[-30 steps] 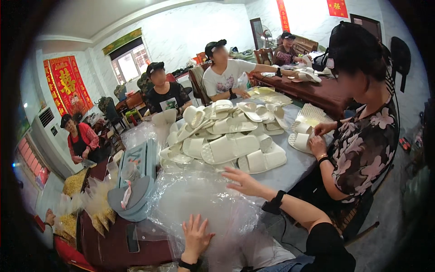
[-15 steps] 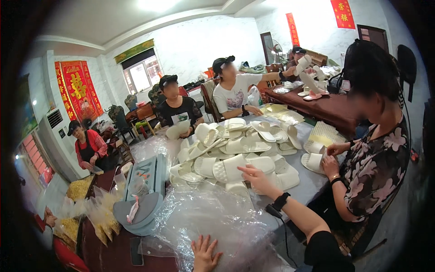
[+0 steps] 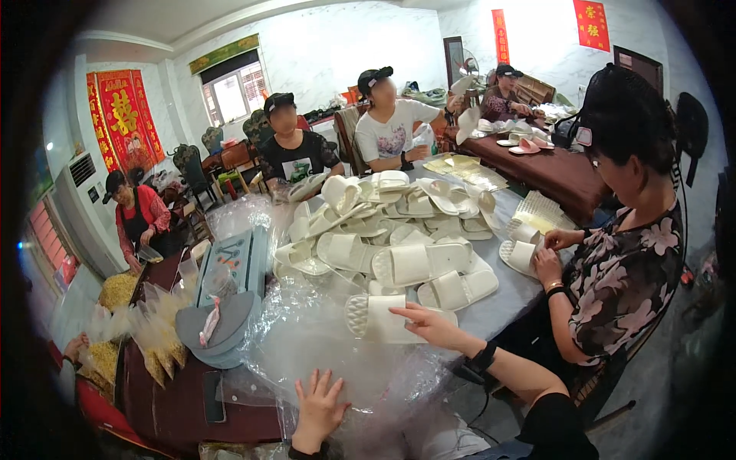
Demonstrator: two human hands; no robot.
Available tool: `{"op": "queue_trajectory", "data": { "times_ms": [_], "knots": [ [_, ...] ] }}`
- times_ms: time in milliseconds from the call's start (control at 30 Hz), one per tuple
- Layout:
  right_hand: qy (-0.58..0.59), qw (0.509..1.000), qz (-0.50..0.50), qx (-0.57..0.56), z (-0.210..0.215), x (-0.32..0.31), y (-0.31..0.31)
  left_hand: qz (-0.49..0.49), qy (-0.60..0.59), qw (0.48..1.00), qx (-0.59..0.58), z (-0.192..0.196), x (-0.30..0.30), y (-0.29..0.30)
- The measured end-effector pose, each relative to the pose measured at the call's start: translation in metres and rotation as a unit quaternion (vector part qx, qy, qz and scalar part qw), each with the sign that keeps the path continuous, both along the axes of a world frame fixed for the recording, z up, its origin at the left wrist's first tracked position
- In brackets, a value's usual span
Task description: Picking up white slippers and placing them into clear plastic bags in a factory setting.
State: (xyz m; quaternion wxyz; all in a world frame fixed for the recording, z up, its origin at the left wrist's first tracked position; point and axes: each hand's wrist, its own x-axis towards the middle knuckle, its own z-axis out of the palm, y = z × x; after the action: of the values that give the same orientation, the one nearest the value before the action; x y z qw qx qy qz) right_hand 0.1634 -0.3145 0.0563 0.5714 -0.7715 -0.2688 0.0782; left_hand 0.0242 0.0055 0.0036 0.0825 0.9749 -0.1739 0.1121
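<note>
My right hand (image 3: 435,328) grips a cream slipper (image 3: 376,316) at the near edge of the pile, its fingertips on the strap. The slipper's toe points left and its heel end lies near my hand. Spread flat, my left hand (image 3: 320,408) rests on the clear plastic sheet (image 3: 307,337) and holds nothing. Just beyond my right hand, a heap of similar cream slippers (image 3: 422,261) covers the middle of the table, many stacked at odd angles.
At right a co-worker (image 3: 629,253) handles a slipper (image 3: 520,257). Other people sit across the table. On the left are a grey-blue case (image 3: 230,268), a grey rounded pad (image 3: 216,326), a phone (image 3: 215,396) and bags of small yellow pieces (image 3: 157,356).
My right hand has drawn a slipper off the front of the heap toward me. The left hand has shifted slightly left on the plastic.
</note>
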Motion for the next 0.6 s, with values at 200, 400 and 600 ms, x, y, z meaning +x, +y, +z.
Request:
{"op": "queue_trajectory", "data": {
  "times_ms": [200,400,600],
  "knots": [
    [-0.308,0.902,-0.257,-0.159,-0.002,0.029,-0.026,-0.011,-0.047,0.999,-0.023,0.002,-0.014,-0.008],
    [-0.259,0.923,-0.153,-0.242,-0.029,0.080,-0.053,-0.071,-0.076,0.994,-0.025,-0.021,-0.016,-0.020],
    [-0.223,0.959,0.001,-0.176,-0.011,0.061,-0.030,-0.001,-0.032,0.999,-0.034,-0.012,-0.030,-0.038]
  ]
}}
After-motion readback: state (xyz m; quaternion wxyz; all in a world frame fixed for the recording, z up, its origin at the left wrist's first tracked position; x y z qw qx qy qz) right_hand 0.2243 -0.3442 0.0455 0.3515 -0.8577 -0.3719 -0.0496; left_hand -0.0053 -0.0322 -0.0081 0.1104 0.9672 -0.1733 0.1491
